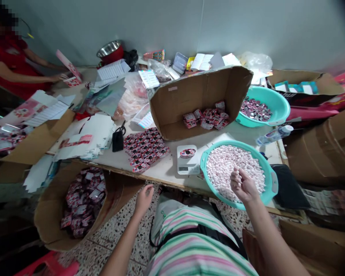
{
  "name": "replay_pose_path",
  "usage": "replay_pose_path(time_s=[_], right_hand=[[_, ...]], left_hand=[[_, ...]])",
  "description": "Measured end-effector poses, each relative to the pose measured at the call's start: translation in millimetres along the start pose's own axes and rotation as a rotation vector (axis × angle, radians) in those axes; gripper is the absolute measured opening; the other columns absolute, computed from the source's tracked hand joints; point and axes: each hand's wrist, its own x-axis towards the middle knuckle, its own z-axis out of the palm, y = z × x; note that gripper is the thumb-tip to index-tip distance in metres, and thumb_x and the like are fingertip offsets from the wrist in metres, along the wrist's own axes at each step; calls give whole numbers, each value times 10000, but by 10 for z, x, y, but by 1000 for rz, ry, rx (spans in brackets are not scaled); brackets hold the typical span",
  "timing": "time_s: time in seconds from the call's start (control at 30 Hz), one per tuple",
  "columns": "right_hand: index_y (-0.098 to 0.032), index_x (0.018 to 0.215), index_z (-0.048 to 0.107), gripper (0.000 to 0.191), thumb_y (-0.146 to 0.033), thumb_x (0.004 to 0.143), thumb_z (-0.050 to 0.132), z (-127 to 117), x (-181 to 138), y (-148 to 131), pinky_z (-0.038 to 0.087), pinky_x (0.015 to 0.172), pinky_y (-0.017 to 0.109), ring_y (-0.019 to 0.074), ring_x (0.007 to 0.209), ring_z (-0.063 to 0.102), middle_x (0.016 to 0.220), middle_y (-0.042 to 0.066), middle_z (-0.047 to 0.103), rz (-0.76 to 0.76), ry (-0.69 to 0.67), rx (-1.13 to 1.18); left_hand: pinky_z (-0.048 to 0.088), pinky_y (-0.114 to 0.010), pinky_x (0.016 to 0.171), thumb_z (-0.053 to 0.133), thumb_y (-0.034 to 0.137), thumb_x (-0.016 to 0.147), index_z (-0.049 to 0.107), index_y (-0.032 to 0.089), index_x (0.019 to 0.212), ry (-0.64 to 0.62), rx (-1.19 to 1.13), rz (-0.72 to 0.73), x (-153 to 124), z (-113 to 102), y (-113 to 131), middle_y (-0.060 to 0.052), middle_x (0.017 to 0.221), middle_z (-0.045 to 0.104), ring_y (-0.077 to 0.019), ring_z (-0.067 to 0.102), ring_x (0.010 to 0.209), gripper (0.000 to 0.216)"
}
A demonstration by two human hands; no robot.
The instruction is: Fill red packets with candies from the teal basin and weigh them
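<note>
My right hand (245, 186) is above a turquoise basin (271, 182) full of small white and pinkish candies (221, 161). Its fingers are curled closed around several of these candies. Below the table's front edge hangs my left hand (144, 200), loosely bent, a gap between thumb and fingers and nothing visible in it. Left of the basin, a white digital scale (186, 168) carries one small pink-and-red package (188, 153). Rows of similar packages (146, 147) lie beside the scale; their contents are too small to make out.
Behind the scale, a cardboard box (172, 103) lies on its side with packages inside. Another turquoise basin (280, 107) holds round pink-rimmed pieces. A clear bottle (273, 136) lies nearby. A large carton (48, 218) of packages stands lower left. At far left, a person in red (10, 65) handles printed card.
</note>
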Motion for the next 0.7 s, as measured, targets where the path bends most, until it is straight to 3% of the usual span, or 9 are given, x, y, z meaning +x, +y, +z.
replay_pose_path(time_s=[0.13,0.3,0.4,0.53,0.7], right_hand=[[-204,773,474,191,-225,744,662,-199,-53,41,308,295,128,37,378,353,558,-81,434,-7,-11,-52],[-205,824,483,211,-170,723,665,-364,-131,-1,360,322,125,32,410,387,625,-69,471,10,-20,-35],[-207,842,490,173,-175,741,626,-374,-121,-43,397,341,136,43,445,429,658,-48,480,-27,6,0],[-201,844,503,129,-133,751,560,-318,-16,-25,329,287,111,43,424,410,640,-35,458,-13,91,-87],[-158,965,538,198,-123,772,514,-218,76,17,340,292,116,39,406,381,627,-37,433,-7,92,-137]], left_hand=[[501,-360,875,495,415,796,651,191,943,-53,30,68,3,145,142,-79,983,700,-207,643,934,310],[507,-355,865,499,374,788,653,189,922,-109,44,33,-188,334,25,-81,962,706,-208,652,916,276],[512,-337,855,495,339,793,646,190,919,-120,26,-15,-293,388,-39,-78,949,708,-200,657,911,247],[517,-329,842,501,325,798,643,195,928,-92,18,-42,-386,396,-80,-70,942,709,-195,661,898,233],[515,-333,848,493,319,808,642,194,937,-75,-10,-57,-420,364,-71,-72,958,708,-194,656,907,234]])
